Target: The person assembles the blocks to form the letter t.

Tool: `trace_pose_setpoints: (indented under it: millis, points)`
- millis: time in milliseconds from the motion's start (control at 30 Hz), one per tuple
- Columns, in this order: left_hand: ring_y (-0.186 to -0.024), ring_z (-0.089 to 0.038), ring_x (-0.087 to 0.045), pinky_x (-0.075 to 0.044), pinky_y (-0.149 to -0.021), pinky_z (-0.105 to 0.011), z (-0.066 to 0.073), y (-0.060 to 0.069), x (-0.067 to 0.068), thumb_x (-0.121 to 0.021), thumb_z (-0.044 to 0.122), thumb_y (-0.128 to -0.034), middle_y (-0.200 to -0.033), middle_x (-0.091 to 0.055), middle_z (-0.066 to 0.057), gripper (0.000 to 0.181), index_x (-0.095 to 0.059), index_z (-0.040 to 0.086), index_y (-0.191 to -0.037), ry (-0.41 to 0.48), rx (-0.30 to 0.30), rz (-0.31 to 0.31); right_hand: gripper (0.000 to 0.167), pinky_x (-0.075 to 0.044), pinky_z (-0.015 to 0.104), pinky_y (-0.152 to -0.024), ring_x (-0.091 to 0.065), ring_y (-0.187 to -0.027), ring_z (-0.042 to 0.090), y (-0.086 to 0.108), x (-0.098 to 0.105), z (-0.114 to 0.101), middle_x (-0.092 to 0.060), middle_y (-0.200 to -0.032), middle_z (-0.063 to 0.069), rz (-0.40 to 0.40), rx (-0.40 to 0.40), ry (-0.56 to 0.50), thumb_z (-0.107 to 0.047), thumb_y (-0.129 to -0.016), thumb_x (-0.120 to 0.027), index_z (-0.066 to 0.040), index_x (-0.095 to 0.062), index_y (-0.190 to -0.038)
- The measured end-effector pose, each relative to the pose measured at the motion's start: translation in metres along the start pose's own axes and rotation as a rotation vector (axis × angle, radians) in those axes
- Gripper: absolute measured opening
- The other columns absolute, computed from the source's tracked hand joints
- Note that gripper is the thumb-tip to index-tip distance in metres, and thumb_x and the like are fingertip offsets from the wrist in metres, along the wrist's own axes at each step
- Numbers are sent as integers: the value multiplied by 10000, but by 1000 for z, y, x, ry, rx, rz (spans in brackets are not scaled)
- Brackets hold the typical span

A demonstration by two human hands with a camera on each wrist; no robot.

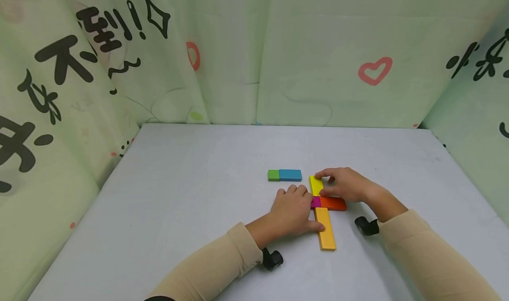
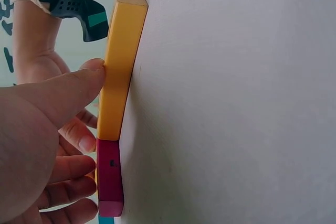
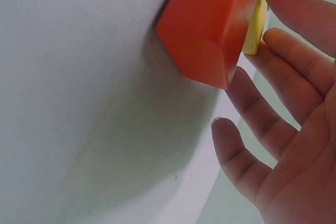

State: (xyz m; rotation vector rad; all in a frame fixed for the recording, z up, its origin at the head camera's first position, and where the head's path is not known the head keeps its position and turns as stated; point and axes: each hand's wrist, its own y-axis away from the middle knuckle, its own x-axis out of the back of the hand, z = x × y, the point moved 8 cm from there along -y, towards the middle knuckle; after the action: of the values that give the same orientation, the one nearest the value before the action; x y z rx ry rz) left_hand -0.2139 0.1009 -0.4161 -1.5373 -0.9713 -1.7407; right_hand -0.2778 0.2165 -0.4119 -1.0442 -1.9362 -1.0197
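Several coloured blocks lie together on the table in a cross-like shape. My right hand (image 1: 347,184) pinches the yellow block (image 1: 315,186) at the top, index finger at its far end and thumb near its lower end. Below it sit a magenta block (image 2: 109,174) and a red-orange block (image 3: 210,24), side by side. An amber block (image 1: 326,235) runs down from them toward me. My left hand (image 1: 292,210) lies along the left side; its thumb touches the amber block and its fingers, loosely bent, are against or close to the magenta block's left end.
A small green block (image 1: 273,175) and a blue block (image 1: 290,175) stand end to end, left of the yellow block. The white table (image 1: 191,173) reaches back to a pale green printed curtain (image 1: 310,49), which also hangs at both sides.
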Motion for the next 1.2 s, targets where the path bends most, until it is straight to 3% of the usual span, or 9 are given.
trace_pose_setpoints:
  millis: [200, 500, 733, 1000, 1200]
  points:
    - [-1047, -129, -480, -423, -814, -319, 0, 0, 0, -627, 770, -783, -1188, -564, 49, 768, -635, 200, -1298, -5, 0, 7, 509, -555, 340, -747, -583, -993, 295, 1, -1, 0, -638, -1168, 168, -1, 0, -5, -221, -908, -739, -64, -591, -1369]
    - [-1030, -124, -479, -410, -799, -309, 0, 0, 0, -634, 767, -782, -1165, -566, 54, 748, -647, 200, -1270, 0, 4, 8, 518, -557, 374, -783, -588, -1021, 312, 1, 0, 0, -626, -1226, 193, 2, 1, -9, -225, -907, -725, -61, -583, -1377]
    - [-1018, -123, -476, -409, -795, -309, 0, 0, 0, -630, 769, -783, -1157, -564, 54, 749, -647, 201, -1272, -1, 4, 5, 571, -547, 444, -848, -554, -1140, 377, 3, 1, -1, -543, -1382, 212, 20, 28, -35, -256, -909, -725, -63, -542, -1414]
    - [-1026, -118, -473, -418, -807, -310, 1, -1, 0, -637, 767, -778, -1172, -563, 55, 750, -640, 212, -1283, -5, 11, -2, 553, -493, 559, -906, -525, -1178, 407, 12, 2, -2, -576, -1321, 207, 41, 34, -51, -275, -900, -734, -75, -572, -1389]
    - [-1025, -120, -471, -412, -795, -307, 0, -1, -1, -634, 768, -780, -1184, -566, 54, 750, -643, 210, -1282, -6, 11, 0, 539, -495, 564, -905, -523, -1172, 417, 18, -1, -4, -591, -1283, 211, 34, 38, -46, -294, -880, -762, -73, -606, -1347]
